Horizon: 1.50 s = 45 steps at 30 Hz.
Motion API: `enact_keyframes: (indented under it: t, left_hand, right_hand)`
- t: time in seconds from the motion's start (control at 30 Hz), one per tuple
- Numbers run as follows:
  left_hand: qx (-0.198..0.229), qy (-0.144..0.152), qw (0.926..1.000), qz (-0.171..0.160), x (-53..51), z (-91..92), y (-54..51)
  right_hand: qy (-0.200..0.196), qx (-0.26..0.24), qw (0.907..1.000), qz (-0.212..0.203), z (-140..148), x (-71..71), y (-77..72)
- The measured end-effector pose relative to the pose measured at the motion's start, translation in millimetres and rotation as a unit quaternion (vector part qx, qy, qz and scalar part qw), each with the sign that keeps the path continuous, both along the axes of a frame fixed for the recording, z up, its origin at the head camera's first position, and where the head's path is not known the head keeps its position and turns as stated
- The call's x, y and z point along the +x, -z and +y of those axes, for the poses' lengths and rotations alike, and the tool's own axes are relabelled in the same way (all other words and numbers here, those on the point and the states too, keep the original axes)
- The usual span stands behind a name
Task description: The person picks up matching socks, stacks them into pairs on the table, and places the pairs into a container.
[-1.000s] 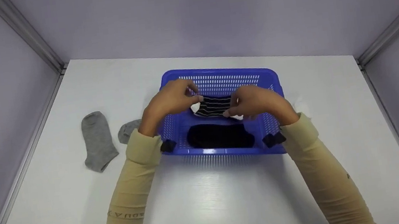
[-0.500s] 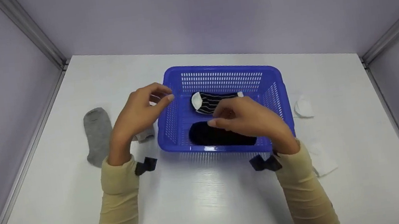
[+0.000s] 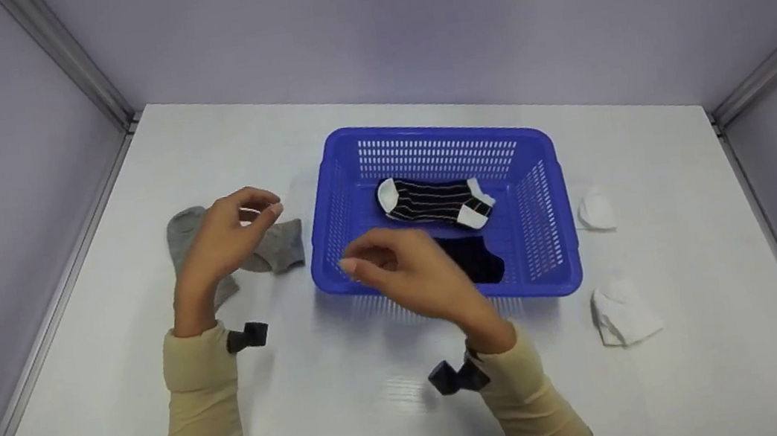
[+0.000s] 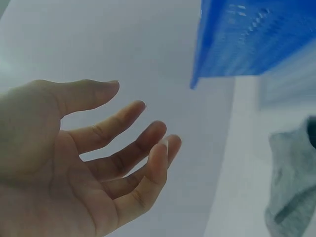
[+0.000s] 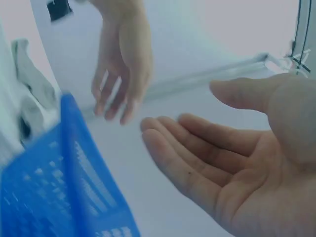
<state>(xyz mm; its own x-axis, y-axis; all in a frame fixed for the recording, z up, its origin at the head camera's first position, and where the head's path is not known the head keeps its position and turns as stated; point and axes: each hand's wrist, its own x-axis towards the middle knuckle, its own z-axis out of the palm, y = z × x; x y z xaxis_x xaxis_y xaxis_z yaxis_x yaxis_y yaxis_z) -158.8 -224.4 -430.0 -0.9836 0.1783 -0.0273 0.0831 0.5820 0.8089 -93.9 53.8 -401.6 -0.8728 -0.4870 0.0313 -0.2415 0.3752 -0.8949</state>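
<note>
My left hand (image 3: 222, 238) hovers over the grey socks left of the basket, fingers loosely bent and holding nothing; the left wrist view shows its palm (image 4: 84, 168) bare. One grey sock (image 3: 187, 226) lies partly behind that hand, another (image 3: 281, 247) to its right. My right hand (image 3: 410, 271), also holding nothing, is above the near edge of the blue basket (image 3: 570, 284). Inside the basket, a black striped sock with white ends (image 3: 431, 201) lies behind a black sock (image 3: 476, 259), which the right hand partly covers.
Two white socks lie on the table right of the basket, one farther back (image 3: 595, 209) and one nearer (image 3: 625, 316). Pale panels stand behind the white table (image 3: 340, 419) and at both sides.
Both hands have left the striped sock, which now lies in the basket. The left hand has moved left to the grey socks; the right hand has moved left and nearer.
</note>
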Motion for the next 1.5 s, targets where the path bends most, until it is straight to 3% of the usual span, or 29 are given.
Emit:
enact_keyframes:
  t: [0.2, 0.4, 0.5, 0.7, 0.9, 1.17, 1.33, 1.5]
  left_hand:
    - [-0.009, -0.023, 0.9989, -0.04, -6.7, -17.2, 27.4]
    - [-0.023, -0.06, 0.9957, -0.066, -8.6, -26.5, 48.2]
    - [-0.04, -0.081, 0.9938, -0.064, -6.2, -27.2, 57.5]
    - [-0.034, -0.11, 0.9923, -0.047, -7.4, -24.3, 73.0]
    - [-0.041, -0.124, 0.9906, -0.043, -11.8, -23.1, 81.5]
    - [-0.051, -0.118, 0.9893, -0.069, -9.0, -21.4, 86.9]
    - [-0.053, -0.095, 0.9893, -0.097, -5.0, -18.5, 88.8]
    - [-0.037, -0.074, 0.991, -0.106, -2.9, -18.3, 90.9]
  right_hand:
    - [-0.038, -0.055, 0.9978, -0.002, -51, 21.5, 30.1]
    - [-0.051, 0.058, 0.9942, -0.074, -87, 29.7, 70.1]
    - [-0.018, 0.078, 0.9933, -0.083, -102, 28.2, 94.8]
    - [0.108, 0.036, 0.9913, -0.066, -124, 12.2, 131.4]
    - [0.186, -0.016, 0.9751, -0.119, -137, -10.0, 137.8]
    - [0.22, -0.128, 0.9517, -0.171, -149, -24.4, 137.9]
    - [0.239, -0.111, 0.9533, -0.148, -148, -25.2, 138.8]
    - [0.233, -0.097, 0.9524, -0.171, -151, -29.3, 138.4]
